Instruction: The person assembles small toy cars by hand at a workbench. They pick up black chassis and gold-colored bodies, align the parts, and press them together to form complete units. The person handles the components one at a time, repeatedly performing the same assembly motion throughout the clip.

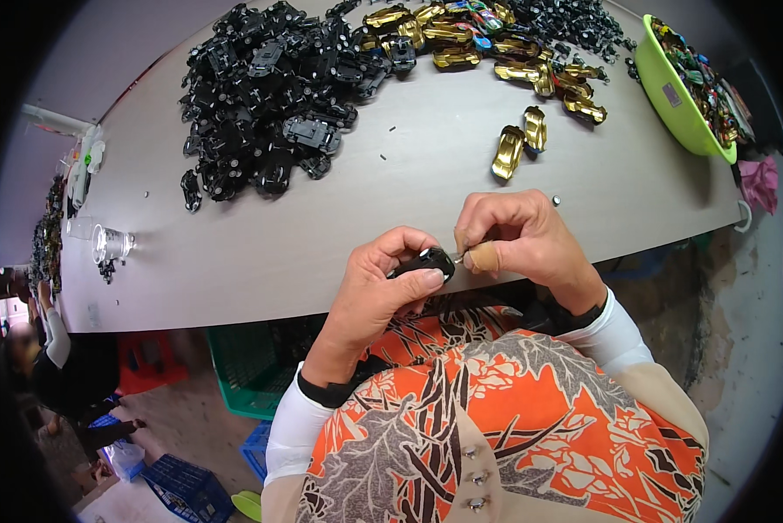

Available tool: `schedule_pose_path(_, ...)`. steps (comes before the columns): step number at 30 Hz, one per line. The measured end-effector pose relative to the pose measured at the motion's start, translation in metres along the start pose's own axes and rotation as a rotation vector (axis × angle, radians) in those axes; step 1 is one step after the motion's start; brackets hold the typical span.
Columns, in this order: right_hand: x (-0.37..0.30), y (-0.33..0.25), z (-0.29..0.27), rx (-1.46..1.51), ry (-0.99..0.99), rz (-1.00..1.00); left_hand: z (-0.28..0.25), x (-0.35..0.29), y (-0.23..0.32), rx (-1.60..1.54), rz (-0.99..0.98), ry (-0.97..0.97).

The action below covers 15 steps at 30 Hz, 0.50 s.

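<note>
A pale grey tabletop (pixel 261 261) spreads across the view, with a large heap of black and grey toy car parts (pixel 252 105) on its left, gold toy cars (pixel 457 58) at the far middle and a lime-green basin (pixel 670 91) full of mixed pieces at the right edge. Two of the gold cars lie a little nearer the person. The black toy car (pixel 430 261) is up in the hands, at the near edge of the tabletop and in front of the orange patterned clothing (pixel 574 392). It is small and dark, with a rounded, glossy end toward the right and a few pale spots; the rest is covered. The left hand (pixel 383 283) has its fingers clamped on the car, thumb over the near side. The right hand (pixel 522 240), its thumb wrapped in tan, has its fingers pinched together on a small thin piece (pixel 461 257) beside that rounded end, too small to identify.
</note>
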State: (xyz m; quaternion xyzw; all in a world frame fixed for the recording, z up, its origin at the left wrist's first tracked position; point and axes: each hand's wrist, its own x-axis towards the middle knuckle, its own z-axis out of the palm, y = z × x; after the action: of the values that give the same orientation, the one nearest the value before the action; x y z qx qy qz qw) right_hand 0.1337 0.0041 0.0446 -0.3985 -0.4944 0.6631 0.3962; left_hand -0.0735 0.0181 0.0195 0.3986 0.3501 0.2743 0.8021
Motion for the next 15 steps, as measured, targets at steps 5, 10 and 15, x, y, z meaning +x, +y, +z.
schedule_pose_path(5,0.000,0.016,-0.001,0.067,-0.062,0.010,0.001,0.000,-0.002,0.099,0.078,-0.047)
schedule_pose_path(10,-0.003,0.010,0.001,0.056,-0.080,0.084,-0.001,-0.001,-0.001,0.115,0.025,-0.091)
schedule_pose_path(15,-0.003,0.005,0.006,-0.092,-0.049,0.258,0.003,-0.002,-0.004,0.210,0.066,-0.052)
